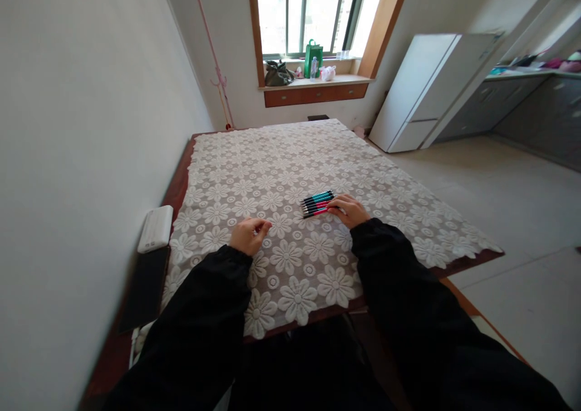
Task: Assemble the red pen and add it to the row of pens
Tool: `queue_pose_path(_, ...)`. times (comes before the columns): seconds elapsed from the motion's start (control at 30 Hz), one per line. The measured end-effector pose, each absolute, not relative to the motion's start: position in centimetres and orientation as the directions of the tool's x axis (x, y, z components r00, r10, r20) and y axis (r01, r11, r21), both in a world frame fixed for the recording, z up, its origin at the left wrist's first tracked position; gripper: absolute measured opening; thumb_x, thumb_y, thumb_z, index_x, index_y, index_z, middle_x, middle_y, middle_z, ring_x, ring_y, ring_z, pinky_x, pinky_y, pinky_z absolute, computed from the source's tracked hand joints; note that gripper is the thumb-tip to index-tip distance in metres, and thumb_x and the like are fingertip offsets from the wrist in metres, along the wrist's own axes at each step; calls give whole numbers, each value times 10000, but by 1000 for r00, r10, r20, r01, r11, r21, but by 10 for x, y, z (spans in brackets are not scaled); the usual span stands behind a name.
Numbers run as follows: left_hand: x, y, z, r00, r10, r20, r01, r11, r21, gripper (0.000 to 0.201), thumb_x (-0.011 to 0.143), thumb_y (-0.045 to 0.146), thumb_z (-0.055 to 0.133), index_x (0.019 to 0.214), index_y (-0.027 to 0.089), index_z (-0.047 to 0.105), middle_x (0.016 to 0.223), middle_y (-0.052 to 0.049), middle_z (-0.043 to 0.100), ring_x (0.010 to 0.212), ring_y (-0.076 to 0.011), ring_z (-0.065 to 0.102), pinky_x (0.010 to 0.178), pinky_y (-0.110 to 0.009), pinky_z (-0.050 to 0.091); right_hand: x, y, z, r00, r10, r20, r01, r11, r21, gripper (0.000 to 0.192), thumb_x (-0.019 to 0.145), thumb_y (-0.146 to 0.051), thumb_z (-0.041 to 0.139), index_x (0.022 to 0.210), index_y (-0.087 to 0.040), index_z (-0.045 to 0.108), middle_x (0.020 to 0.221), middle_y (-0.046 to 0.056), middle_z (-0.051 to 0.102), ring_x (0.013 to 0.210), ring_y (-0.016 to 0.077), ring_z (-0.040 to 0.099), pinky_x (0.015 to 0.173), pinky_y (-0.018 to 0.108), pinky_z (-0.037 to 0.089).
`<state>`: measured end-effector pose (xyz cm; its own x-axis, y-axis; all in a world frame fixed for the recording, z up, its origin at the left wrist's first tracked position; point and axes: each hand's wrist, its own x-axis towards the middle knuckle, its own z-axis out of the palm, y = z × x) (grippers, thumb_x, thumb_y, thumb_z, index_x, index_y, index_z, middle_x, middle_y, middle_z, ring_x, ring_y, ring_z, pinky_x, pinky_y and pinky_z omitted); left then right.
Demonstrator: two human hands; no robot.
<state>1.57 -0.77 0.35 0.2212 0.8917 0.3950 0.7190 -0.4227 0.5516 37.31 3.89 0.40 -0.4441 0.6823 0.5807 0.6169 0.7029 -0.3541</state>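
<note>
Several slim pens lie side by side in a row on the lace tablecloth (285, 256), some teal and black (316, 198), others red and black. My right hand (348, 210) is at their right end, thumb and fingers closed on the nearest red pen (321, 210). That pen's end is hidden under the fingers, and its dark tip points left. To the left of the row, apart from it, my left hand (249, 235) rests on the cloth with fingers curled and thumb against them. Nothing shows in it.
Along the table's left edge, by the wall, are a white power bank (155, 228) and a black flat device (144, 290) with a white cable. A pink coat stand (211, 48) stands behind. Bags sit on the windowsill (313, 84); a white fridge (422, 90) is at right.
</note>
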Motion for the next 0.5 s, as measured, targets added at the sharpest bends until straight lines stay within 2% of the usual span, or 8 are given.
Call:
queue_pose_path(0.13,16,-9,3,260,891,372,713,-437,549,259,935,404,579,821,242,745,686,-9,702,690,-174,625,656,-289,448,401,36,-11,-363,663,655,721,645,-253,250,985,-413,593,931,-243,768,933,95,705,914,263,624,841,404,529)
queue_pose_path(0.33,16,-10,3,281,909,309,709,-413,571,307,952,416,543,854,210,748,739,-33,711,711,-170,619,689,-293,453,396,37,-22,-453,655,604,797,602,-54,161,957,-340,655,927,-247,783,913,70,699,878,236,610,816,361,525)
queue_pose_path(0.5,16,-10,1,299,917,264,710,-399,580,323,960,432,527,872,209,743,803,-37,729,749,-179,626,713,-299,458,396,38,-24,-458,682,570,825,565,-13,131,957,-297,655,953,-234,770,925,65,699,885,231,609,812,339,519)
